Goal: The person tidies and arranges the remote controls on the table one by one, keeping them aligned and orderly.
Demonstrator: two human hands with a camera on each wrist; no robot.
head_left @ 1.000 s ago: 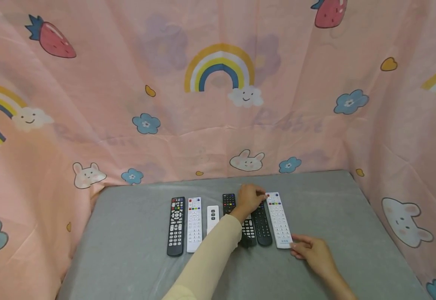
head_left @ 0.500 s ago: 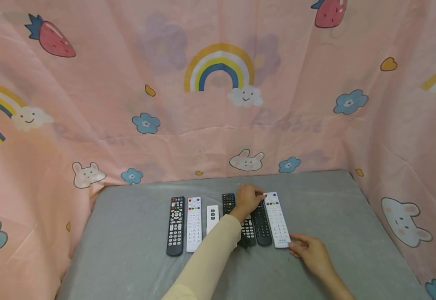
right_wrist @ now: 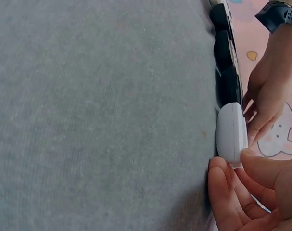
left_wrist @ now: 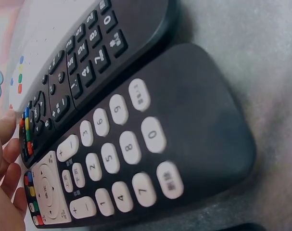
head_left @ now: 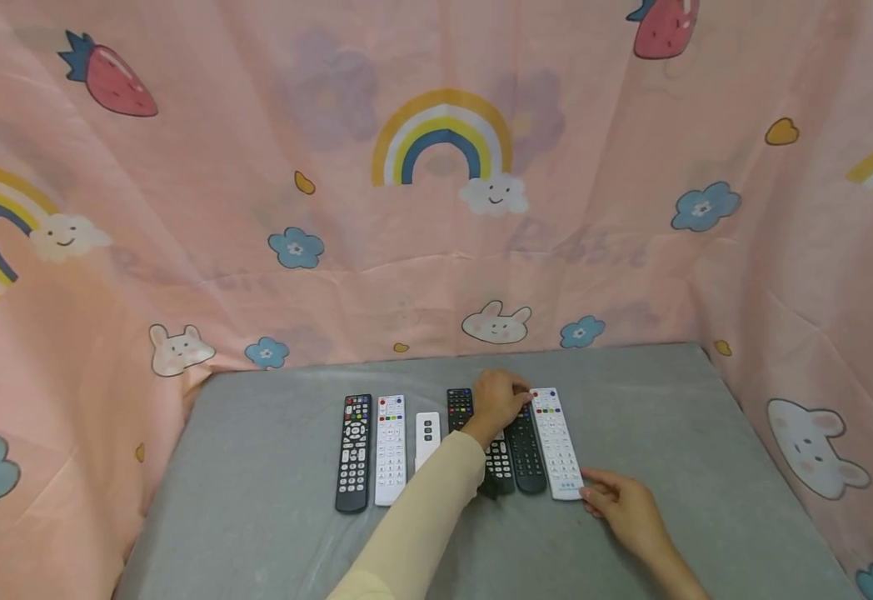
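Note:
A row of remote controls lies on the grey cloth. At its right end is a white remote control (head_left: 559, 446), slightly tilted. My right hand (head_left: 624, 510) pinches its near right corner, thumb on top and fingers at the side. My left hand (head_left: 496, 398) reaches across to its far end, holding the far left corner between thumb and finger. The left fingers also lie by the far ends of a black remote control with black keys (left_wrist: 90, 62) and a black one with white keys (left_wrist: 121, 149). The left hand and sleeve partly cover these in the head view.
Left of the sleeve lie a black remote control (head_left: 353, 454), a white one (head_left: 391, 454) and a small white one (head_left: 427, 437). Another black remote control (head_left: 459, 404) is partly hidden by the left arm. A pink printed curtain (head_left: 436, 275) surrounds the grey tabletop (head_left: 256, 500).
The white remote control at the right end has shifted slightly left, closer to the black one beside it. The right hand moved left with it; the left hand has hardly moved.

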